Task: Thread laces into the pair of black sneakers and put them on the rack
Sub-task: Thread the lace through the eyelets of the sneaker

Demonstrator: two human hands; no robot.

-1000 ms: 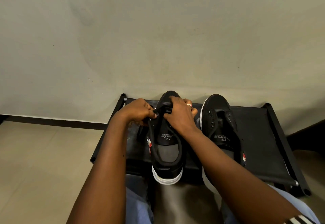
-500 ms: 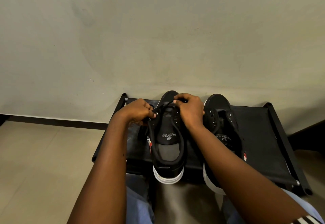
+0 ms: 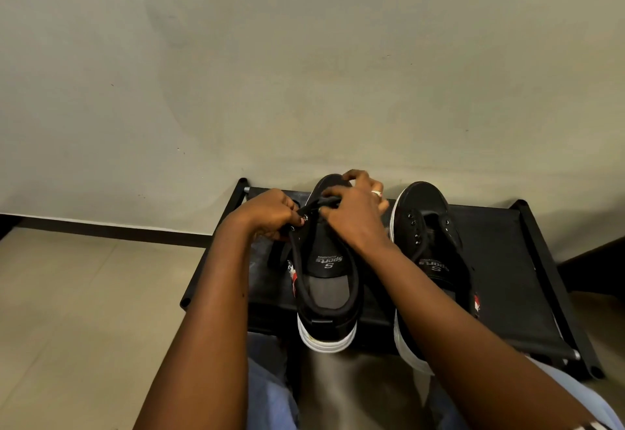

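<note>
Two black sneakers sit on the rack (image 3: 507, 260), toes pointing at the wall (image 3: 304, 57), heels toward the person, long axes roughly parallel and square to the rack's front rail.

Left of the rack: beige floor tile (image 3: 84, 311), dark skirting strip (image 3: 101, 228) along the wall base.

Left hand (image 3: 267, 213) is at the left eyelet row of the left sneaker (image 3: 326, 281), fingers curled and pinching the black lace (image 3: 318, 202). Right hand (image 3: 355, 216) covers the sneaker's throat, thumb and fingers pinching the same lace near the toe end; ring visible on one finger. Both hands block the front eyelets, so how far the lacing goes I can't tell. Heel of this sneaker overhangs the rack's front edge, above the person's knees in blue jeans (image 3: 267, 389).

Right sneaker (image 3: 429, 243) stands just beside it, no lace visible in its eyelets, partly hidden by the right forearm; heel also overhangs the front.

Rack is black fabric on a black tube frame, pushed against the plain grey-green wall. Dim lighting.
</note>
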